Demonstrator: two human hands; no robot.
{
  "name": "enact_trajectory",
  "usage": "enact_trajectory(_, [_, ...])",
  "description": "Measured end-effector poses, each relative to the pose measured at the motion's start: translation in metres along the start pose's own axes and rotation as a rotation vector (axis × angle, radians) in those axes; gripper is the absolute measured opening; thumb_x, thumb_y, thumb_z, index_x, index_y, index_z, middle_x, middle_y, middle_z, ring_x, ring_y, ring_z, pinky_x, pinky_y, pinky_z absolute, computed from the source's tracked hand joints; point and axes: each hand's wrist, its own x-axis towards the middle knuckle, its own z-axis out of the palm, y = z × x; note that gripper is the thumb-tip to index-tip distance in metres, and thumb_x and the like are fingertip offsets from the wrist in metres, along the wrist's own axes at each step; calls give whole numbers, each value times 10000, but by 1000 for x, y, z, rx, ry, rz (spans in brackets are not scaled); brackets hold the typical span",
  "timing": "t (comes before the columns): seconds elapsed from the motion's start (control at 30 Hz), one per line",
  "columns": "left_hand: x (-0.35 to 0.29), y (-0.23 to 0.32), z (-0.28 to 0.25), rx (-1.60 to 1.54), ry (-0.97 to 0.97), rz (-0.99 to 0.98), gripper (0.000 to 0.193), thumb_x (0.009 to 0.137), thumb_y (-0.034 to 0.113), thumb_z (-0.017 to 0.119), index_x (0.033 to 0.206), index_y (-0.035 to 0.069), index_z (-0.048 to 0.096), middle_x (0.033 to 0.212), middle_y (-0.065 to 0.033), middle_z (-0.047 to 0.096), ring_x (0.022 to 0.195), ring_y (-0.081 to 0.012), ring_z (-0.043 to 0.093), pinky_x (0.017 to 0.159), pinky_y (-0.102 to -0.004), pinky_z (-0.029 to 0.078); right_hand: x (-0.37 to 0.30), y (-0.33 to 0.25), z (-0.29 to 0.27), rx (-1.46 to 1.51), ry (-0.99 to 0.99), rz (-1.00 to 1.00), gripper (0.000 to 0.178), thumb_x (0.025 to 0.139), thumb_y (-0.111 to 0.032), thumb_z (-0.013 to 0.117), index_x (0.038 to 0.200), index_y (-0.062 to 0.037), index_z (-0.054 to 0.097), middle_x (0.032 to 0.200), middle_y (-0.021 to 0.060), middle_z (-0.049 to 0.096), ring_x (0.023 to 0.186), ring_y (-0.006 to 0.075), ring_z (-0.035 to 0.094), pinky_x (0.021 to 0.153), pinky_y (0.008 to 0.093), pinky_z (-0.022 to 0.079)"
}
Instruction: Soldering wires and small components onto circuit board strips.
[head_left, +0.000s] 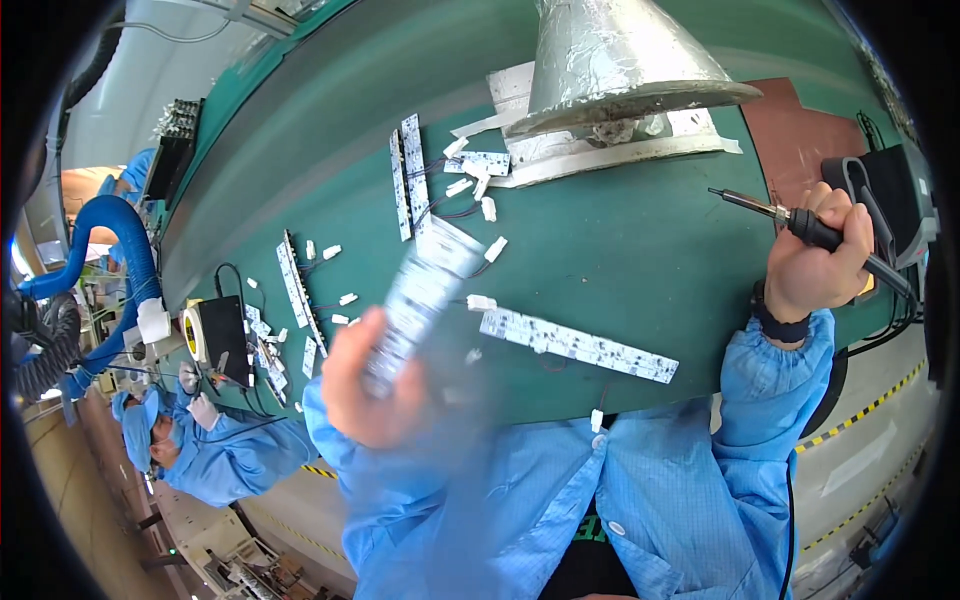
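Note:
In my right hand [812, 262], closed around its black handle, is a soldering iron [762, 208]. Its bare tip points left, above the green mat and apart from any board. My left hand [370, 395] is smeared by motion, its fingers closed on the lower end of a white circuit board [425, 280]. Blur hides whether that is one strip or several together. Flat on the mat between my hands lies another long white circuit board strip [580, 345], with a white connector [481, 302] at its left end.
A foil-covered metal cone [625, 65] stands at the back. More board strips [414, 165] and white connectors lie beyond my left hand and farther left. A soldering station [900, 195] sits at the right edge. At the far left, a co-worker in blue [235, 460] works by a blue hose [120, 235].

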Motion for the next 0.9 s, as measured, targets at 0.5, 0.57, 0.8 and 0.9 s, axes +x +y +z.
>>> enact_trajectory(0.5, [31,-85,49,268,-96,-258,380,969,177,526,1292,-23,513,1272,-201,532,1179,-335,500,1009,-414,375,-5,-3,9,28,-75,-9,275,893,-109,459,636,-25,413,611,58,400,579,142,321,554,307,282])
enact_trajectory(0.57, [38,-53,40,191,6,-291,291,956,113,531,1216,-11,575,1235,-178,554,1131,-304,527,969,-381,411,-6,-1,10,15,-72,-14,270,891,-106,457,637,-19,420,613,62,411,574,142,325,545,308,282])
enact_trajectory(0.8, [37,36,55,-4,-783,160,419,729,69,724,1135,31,627,1042,-104,613,1021,-325,538,927,-396,421,-4,5,10,24,-64,-58,268,884,-98,447,634,-4,435,606,64,431,526,137,317,509,308,276])
enact_trajectory(0.9, [46,30,53,19,-925,153,422,728,104,746,1128,33,633,1012,-103,604,1004,-317,535,927,-400,410,-1,2,11,-3,-23,-77,277,882,-94,449,622,1,441,592,65,431,514,136,315,494,307,273])
